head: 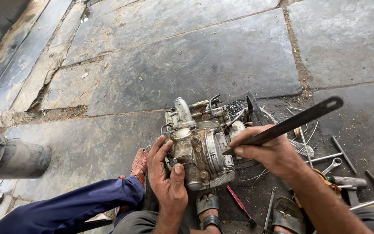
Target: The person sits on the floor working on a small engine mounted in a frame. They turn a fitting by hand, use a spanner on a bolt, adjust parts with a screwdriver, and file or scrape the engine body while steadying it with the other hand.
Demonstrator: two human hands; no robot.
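A grimy silver engine block [202, 145] with a short pipe on top stands on a dark tray [251, 109] on the stone floor. My left hand [166, 175] clasps its near left side, thumb pressed on the casing. My right hand [268, 149] grips a long dark flat metal bar [297, 120], its lower tip against the right side of the engine and its holed end raised to the upper right. Both hands are oily.
Spanners [335, 164], rods, a hammer [347, 182] and a red-handled tool [240, 203] lie on the floor to the right. Sandalled feet [207, 210] sit below the engine. A blue sleeve [76, 206] reaches in at lower left. A black rubber boot [11, 156] lies at the left.
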